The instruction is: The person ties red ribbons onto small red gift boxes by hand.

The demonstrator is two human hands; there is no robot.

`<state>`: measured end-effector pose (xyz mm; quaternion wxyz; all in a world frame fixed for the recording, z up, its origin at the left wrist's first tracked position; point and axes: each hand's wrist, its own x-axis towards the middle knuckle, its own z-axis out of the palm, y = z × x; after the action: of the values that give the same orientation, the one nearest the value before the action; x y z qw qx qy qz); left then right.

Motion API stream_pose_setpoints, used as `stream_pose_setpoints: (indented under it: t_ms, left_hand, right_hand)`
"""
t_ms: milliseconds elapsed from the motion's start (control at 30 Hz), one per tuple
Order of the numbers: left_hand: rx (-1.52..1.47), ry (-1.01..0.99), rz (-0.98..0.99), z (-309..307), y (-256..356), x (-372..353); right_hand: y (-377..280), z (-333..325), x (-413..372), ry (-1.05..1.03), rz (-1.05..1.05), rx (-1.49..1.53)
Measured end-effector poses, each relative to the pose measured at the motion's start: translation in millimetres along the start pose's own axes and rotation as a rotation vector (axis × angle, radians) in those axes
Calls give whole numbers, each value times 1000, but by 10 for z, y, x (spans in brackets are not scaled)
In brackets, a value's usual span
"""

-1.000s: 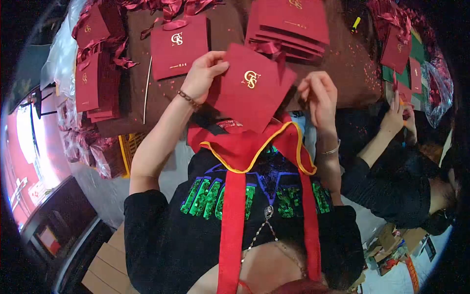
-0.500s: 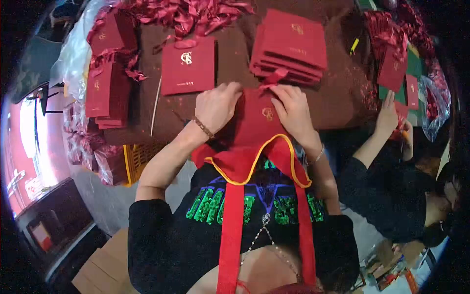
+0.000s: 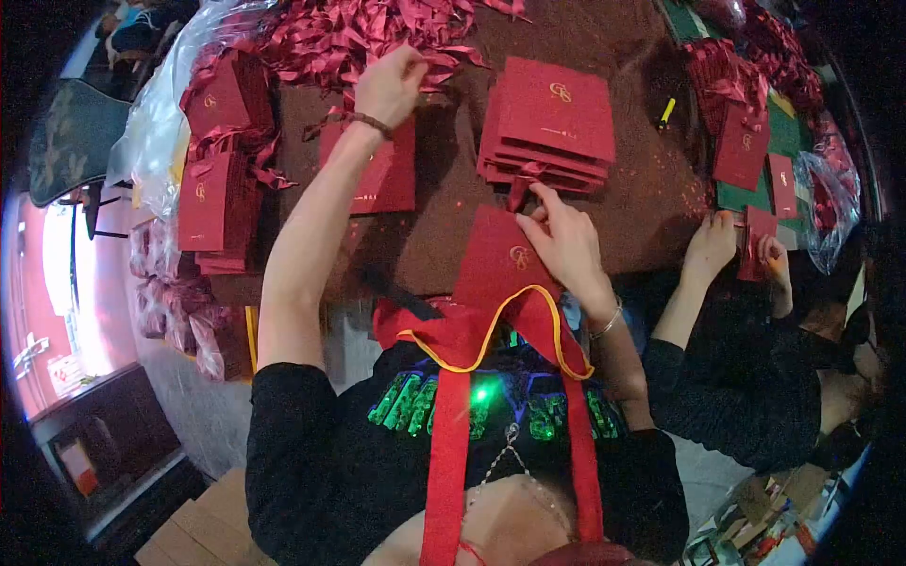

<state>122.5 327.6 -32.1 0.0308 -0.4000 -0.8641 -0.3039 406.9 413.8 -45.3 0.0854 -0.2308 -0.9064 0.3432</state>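
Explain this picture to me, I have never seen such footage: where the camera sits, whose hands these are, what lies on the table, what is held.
The camera sits on a person's head and looks down, so their chest fills the bottom and their bare arms stretch up the picture. The left hand reaches into a pile of red ribbons; whether it grips one is unclear. The right hand rests on a flat red packet with a gold logo. The brown table also bears stacks of like packets. At the right, another person's hands work on their own piece.
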Motion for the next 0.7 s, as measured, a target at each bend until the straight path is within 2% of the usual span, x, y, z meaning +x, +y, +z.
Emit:
stream_pose_setpoints:
  t_ms: [33,67,133,200,267,333,367,400,467,533,600,633,700]
  left_hand:
    - [-327,2,6,-72,-87,68]
    - [-653,8,11,-150,-184,126]
    - [-930,83,-34,-558,68,81]
    - [-1251,-71,-27,-878,173,-4]
    - [-1335,-125,-94,-1011,373,-183]
    - [-1215,-226,68,-1004,451,-346]
    - [-1093,-141,71,-942,530,-433]
    - [-1096,-142,71,-904,558,-522]
    - [-452,44,167,-818,568,-701]
    - [-267,49,97,-650,476,-982]
    - [46,-19,201,-475,363,-1263]
    - [45,-25,188,-367,257,-1394]
    - [307,-162,218,-277,135,-1594]
  right_hand:
    - [-36,-36,18,-39,94,88]
    - [-19,-19,30,-47,89,87]
    - [33,10,52,-79,43,92]
    - [30,18,45,-105,-10,91]
    - [49,51,39,-46,-234,-123]
    - [14,58,10,-131,-154,-138]
    - [31,75,11,-138,-176,-101]
    - [37,85,9,-145,-198,-64]
    - [-4,46,-5,-186,-128,-48]
    - [6,48,-9,-229,-55,-28]
    - [60,100,-5,-196,-57,8]
    - [58,88,2,-207,-43,-32]
    - [66,78,28,-218,-11,25]
